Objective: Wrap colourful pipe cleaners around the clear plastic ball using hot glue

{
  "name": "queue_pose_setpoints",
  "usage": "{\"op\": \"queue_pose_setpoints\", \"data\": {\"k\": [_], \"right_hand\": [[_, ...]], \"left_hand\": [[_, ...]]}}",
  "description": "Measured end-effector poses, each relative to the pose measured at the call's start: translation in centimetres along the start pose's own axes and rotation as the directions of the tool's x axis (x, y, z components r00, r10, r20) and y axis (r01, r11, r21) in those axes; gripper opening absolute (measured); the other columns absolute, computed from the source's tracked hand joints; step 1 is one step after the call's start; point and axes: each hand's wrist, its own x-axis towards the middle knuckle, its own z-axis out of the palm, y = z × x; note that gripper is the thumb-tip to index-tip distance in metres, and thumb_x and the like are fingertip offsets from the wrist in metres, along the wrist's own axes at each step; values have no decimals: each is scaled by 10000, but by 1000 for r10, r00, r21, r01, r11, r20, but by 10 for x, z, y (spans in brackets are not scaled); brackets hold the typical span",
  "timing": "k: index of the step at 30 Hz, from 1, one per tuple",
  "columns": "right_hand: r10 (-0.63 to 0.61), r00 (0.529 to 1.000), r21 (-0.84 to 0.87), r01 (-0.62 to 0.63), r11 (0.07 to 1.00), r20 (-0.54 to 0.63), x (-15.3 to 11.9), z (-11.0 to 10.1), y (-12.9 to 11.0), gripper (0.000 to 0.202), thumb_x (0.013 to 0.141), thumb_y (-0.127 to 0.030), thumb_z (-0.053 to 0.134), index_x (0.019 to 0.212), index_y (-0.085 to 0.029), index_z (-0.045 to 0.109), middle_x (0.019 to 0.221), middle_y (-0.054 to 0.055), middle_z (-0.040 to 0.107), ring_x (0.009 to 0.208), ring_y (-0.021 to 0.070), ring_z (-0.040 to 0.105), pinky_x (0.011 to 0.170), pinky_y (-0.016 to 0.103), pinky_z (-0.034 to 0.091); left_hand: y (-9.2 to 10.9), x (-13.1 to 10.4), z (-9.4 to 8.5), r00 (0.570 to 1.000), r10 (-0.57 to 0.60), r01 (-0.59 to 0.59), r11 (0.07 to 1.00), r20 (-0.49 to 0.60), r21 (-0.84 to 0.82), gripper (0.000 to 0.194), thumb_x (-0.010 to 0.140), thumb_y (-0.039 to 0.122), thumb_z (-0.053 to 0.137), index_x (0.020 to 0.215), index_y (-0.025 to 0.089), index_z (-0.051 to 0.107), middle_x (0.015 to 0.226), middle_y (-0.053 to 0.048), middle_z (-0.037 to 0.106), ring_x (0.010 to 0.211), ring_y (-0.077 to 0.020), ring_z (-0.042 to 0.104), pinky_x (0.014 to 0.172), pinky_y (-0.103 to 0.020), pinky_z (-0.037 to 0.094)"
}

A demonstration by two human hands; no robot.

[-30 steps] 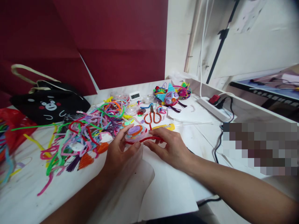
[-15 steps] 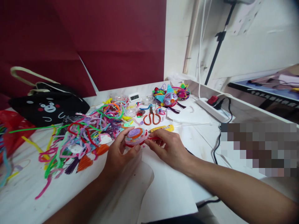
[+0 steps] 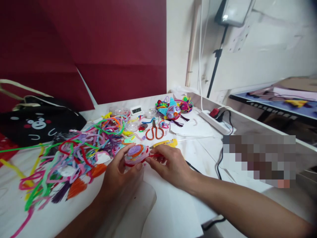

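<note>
A: From the head view, what do the hands have?

B: The left hand cups a small round disc of coiled pipe cleaner, thumb under its near edge and fingers curled round the far rim, so it is closed loosely about it. The disc sits just above the table, near the picture's centre, face tilted up.

A: And the right hand?

B: The right hand lies at three o'clock from the disc, nearly touching it. Its thumb and forefinger are pinched on a red stem that runs out of the disc's right edge. The stem's long axis goes from nine to three o'clock, so the free end points at the right hand, which is the nearer one to it.

A: What is it made of?

B: Fuzzy wire: a purple core, orange and pink rings, a red outer band. It looks soft, bendy and flat-topped.

A: Around them?

B: At ten o'clock, a loose pile of stems in many colours. At twelve, red-handled scissors; beyond them, finished fuzzy figures. A yellow tool lies just behind the right hand. White paper lies under the wrists.
</note>
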Motion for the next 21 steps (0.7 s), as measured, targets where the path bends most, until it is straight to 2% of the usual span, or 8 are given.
{"op": "queue_pose_setpoints", "data": {"k": [3, 5, 9, 12, 15, 17, 19, 21], "right_hand": [[0, 1000, 33, -1, 999, 27, 1, -1, -2, 249, 1024, -424, 739, 1015, -177, 771, 902, 78, 804, 790, 204, 731, 733, 314, 533], [-23, 999, 47, 21, 999, 27, 1, -4, -4, 253, 1047, -424, 714, 1036, -179, 779, 938, 84, 817, 841, 207, 750, 772, 315, 536], [-99, 995, 43, 100, 994, -23, 5, -11, -5, 308, 1105, -432, 627, 996, -186, 777, 942, 78, 809, 875, 198, 733, 818, 318, 530], [-85, 995, 8, 85, 996, -49, 11, -16, -2, 291, 1120, -397, 603, 1013, -183, 769, 961, 76, 798, 892, 194, 723, 833, 316, 532], [-4, 1000, -108, 2, 994, -18, 17, -26, -1, 157, 1068, -305, 686, 1089, -168, 762, 1051, 96, 799, 933, 205, 731, 853, 321, 541], [39, 999, -217, -34, 975, 17, 20, -36, -4, 158, 1045, -275, 719, 1148, -161, 758, 1126, 118, 798, 983, 221, 744, 873, 328, 546], [68, 996, -344, -42, 938, 65, 22, -48, -10, 189, 1074, -290, 678, 1196, -168, 757, 1187, 133, 801, 1035, 241, 757, 891, 341, 546], [141, 979, -502, -50, 863, 145, 24, -61, -16, 220, 1096, -306, 634, 1206, -172, 770, 1238, 156, 806, 1064, 271, 773, 865, 353, 543]], "left_hand": [[-1, 2, -2, 998, -9, 10, 1000, -63, 15, 782, 564, 492, 986, 1268, 235, 761, 1355, -167, 831, 1326, -460, 754, 1084, -489, 662], [-2, 3, -5, 996, 13, -10, 1000, -93, 29, 781, 603, 524, 966, 1302, 243, 761, 1400, -153, 816, 1355, -443, 739, 1097, -471, 653], [-3, 9, -13, 994, -14, 19, 999, -107, 40, 852, 588, 536, 977, 1351, 235, 746, 1430, -130, 806, 1367, -425, 732, 1092, -443, 654], [-4, 16, -17, 988, -8, 8, 1000, -155, -1, 909, 557, 527, 991, 1373, 216, 736, 1501, -136, 766, 1438, -433, 678, 1103, -404, 639], [-4, 20, -18, 983, -29, 18, 998, -181, -63, 918, 560, 503, 1003, 1385, 206, 734, 1467, -132, 785, 1423, -420, 684, 1015, -340, 659], [-3, 21, -18, 983, -41, 24, 995, -180, -97, 892, 589, 476, 999, 1395, 204, 734, 1418, -118, 809, 1388, -391, 708, 976, -308, 663], [-2, 22, -18, 983, -48, 29, 994, -180, -105, 863, 603, 445, 991, 1393, 206, 741, 1361, -100, 832, 1341, -367, 737, 952, -296, 669], [-2, 23, -19, 976, -12, 4, 999, -216, -37, 817, 622, 447, 970, 1375, 207, 761, 1271, -86, 860, 1255, -353, 780, 907, -298, 684]]}}
